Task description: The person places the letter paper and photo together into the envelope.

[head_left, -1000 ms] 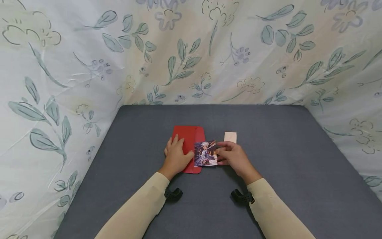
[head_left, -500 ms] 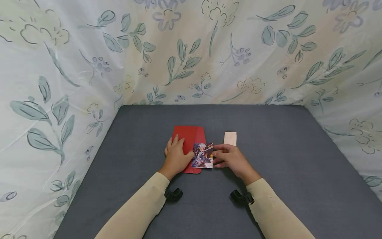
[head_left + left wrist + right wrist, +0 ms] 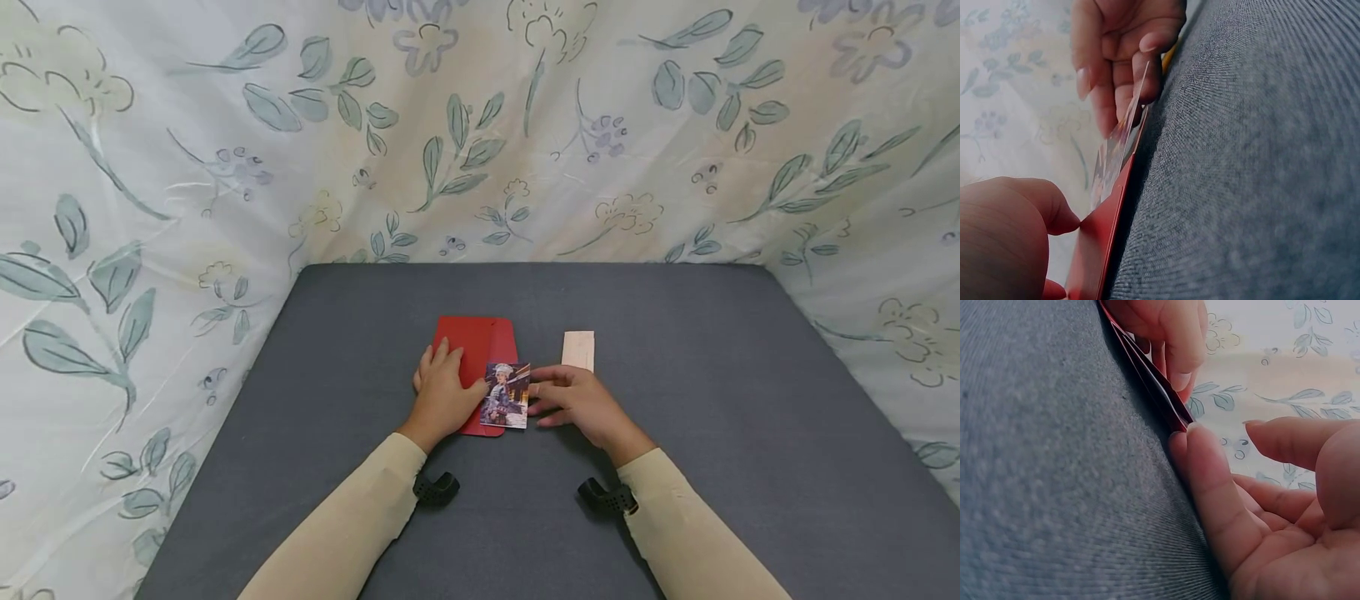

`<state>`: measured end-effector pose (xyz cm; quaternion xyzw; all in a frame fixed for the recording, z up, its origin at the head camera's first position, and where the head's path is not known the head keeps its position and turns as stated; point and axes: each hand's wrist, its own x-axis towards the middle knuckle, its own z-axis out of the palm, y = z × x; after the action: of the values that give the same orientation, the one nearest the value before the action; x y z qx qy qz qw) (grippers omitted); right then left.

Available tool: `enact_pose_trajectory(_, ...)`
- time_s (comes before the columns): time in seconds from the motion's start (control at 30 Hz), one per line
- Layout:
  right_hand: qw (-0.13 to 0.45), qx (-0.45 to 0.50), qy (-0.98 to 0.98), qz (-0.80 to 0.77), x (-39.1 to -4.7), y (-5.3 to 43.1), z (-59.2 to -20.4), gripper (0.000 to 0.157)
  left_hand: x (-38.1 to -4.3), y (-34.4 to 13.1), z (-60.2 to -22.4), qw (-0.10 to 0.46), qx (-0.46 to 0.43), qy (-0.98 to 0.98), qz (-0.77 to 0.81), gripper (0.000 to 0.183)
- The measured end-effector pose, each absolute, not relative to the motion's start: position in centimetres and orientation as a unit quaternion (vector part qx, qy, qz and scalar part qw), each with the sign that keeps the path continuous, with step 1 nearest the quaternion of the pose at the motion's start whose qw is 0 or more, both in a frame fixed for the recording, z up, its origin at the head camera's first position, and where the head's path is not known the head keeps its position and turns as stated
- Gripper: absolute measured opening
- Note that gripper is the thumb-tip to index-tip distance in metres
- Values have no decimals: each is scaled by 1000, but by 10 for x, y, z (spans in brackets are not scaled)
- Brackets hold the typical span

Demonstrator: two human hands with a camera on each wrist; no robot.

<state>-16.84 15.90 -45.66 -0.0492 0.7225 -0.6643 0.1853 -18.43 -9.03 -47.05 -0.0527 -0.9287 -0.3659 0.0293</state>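
Observation:
A red envelope point(image 3: 465, 333) lies on the dark grey table, its flap side facing right. My left hand point(image 3: 441, 390) rests on it, fingers spread, with the thumb close to the left edge of a small picture card point(image 3: 507, 398). The card shows a figure in a white hat and overlaps the envelope's right side. Seen from the left wrist, the thin card point(image 3: 1113, 159) slants up at the end of the red envelope point(image 3: 1099, 250). My right hand point(image 3: 581, 410) has its fingertips at the card's right edge. The thumb point(image 3: 1285, 442) stands apart from the fingers in the right wrist view.
A pale, wood-coloured rectangular piece point(image 3: 578, 348) lies just beyond the right hand, which partly covers it. Grey cloth covers the table point(image 3: 675, 350). A floral curtain point(image 3: 570, 167) hangs behind the table and along both sides.
The picture card and right hand have shifted left and slightly nearer, so the card overlaps more of the envelope. More of the pale piece shows. The left hand has stayed in place.

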Motion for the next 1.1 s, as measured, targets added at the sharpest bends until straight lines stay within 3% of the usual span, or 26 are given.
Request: enact_pose_trajectory(1.1, 230, -70, 696, -677, -174, 157, -444, 52, -192, -89, -459, 10, -48, -928, -369, 77)
